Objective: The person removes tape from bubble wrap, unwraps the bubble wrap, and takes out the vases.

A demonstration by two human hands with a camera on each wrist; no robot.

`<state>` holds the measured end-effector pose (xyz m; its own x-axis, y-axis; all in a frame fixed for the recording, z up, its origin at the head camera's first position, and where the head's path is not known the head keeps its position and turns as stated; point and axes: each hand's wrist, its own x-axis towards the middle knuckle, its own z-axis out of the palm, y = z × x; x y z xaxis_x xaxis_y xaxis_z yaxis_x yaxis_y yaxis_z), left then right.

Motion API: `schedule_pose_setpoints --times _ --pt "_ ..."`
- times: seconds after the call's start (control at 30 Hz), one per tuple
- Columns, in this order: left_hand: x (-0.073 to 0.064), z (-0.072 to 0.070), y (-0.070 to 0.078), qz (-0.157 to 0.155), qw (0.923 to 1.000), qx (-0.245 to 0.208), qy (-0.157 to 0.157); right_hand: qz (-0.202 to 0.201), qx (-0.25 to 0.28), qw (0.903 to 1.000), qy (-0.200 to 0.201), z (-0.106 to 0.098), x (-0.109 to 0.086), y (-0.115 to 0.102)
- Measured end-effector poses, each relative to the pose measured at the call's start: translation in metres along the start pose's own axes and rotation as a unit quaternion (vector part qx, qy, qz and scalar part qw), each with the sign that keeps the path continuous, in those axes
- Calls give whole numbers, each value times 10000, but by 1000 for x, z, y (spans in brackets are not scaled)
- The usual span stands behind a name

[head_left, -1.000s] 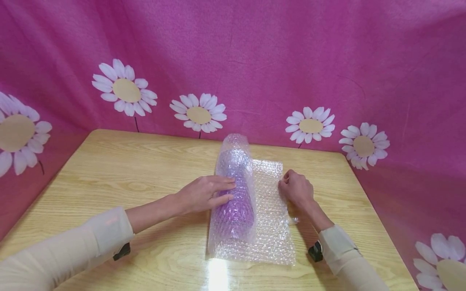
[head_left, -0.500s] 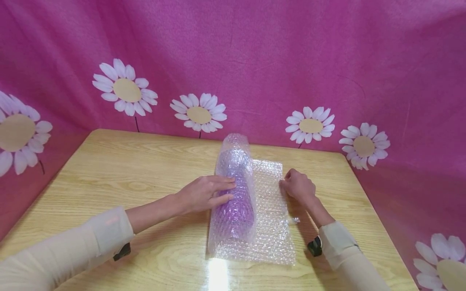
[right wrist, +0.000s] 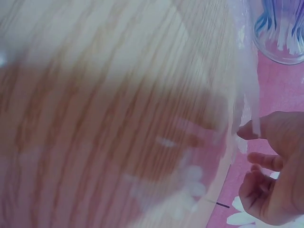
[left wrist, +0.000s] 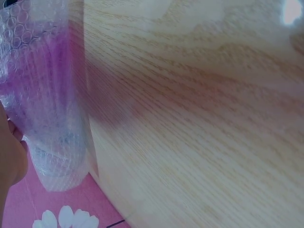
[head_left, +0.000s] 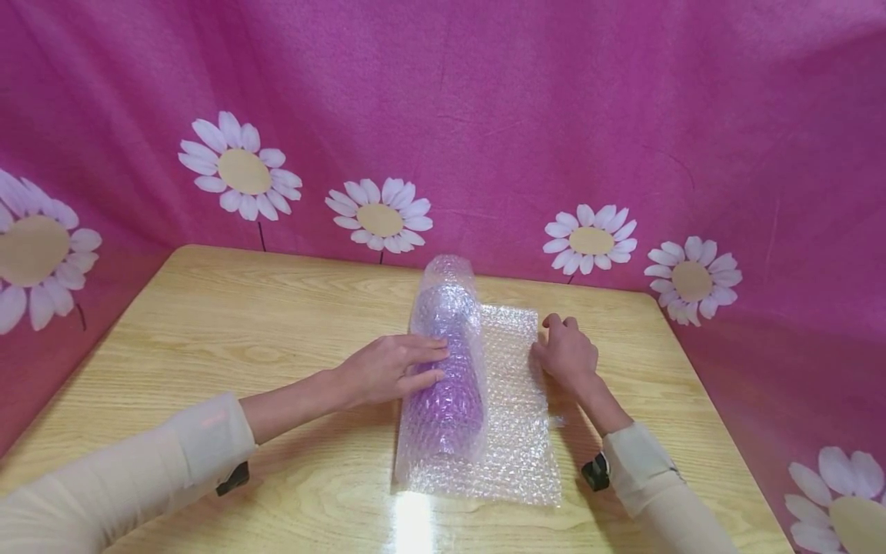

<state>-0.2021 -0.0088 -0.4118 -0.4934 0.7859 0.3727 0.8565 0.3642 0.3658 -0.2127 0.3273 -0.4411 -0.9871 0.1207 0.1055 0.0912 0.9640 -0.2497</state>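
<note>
A purple, ribbed glass vase point(head_left: 448, 400) lies on its side, rolled in clear bubble wrap point(head_left: 515, 385). A flat flap of the wrap stretches to its right on the table. My left hand point(head_left: 391, 369) rests on top of the roll with fairly straight fingers. At the flap's right edge is my right hand point(head_left: 569, 355), its thumb right at the edge and its other fingers loosely bent, apart from the thumb. In the right wrist view, a thin translucent strip point(right wrist: 255, 109) hangs by the thumb, and the glass's round rim shows above the hand.
The wooden table point(head_left: 277, 308) runs back to a pink curtain point(head_left: 484, 115) printed with white daisies. A small shiny scrap point(head_left: 557, 421) sticks out from the flap's right edge. The far end of the roll lies near the table's back edge.
My right hand's fingers have loosened and spread from a tighter curl, with the hand still at the flap's edge. The left hand and the wrapped vase have stayed in place.
</note>
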Motion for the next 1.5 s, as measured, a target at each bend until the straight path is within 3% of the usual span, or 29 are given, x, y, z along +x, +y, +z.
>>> schedule_pose_setpoints --times 0.23,0.93,1.3,1.5 --pt "0 0 0 5 10000 2 22 -131 93 9997 209 -2 -2 -7" --pt "-2 2 -2 45 10000 49 62 -667 1018 9923 232 -12 -17 -57" --pt "-2 2 -2 23 9999 16 98 -1142 1674 9786 355 -12 -29 -77" --pt "-1 2 -2 131 9998 36 147 -1339 1757 9742 458 -14 -36 -86"
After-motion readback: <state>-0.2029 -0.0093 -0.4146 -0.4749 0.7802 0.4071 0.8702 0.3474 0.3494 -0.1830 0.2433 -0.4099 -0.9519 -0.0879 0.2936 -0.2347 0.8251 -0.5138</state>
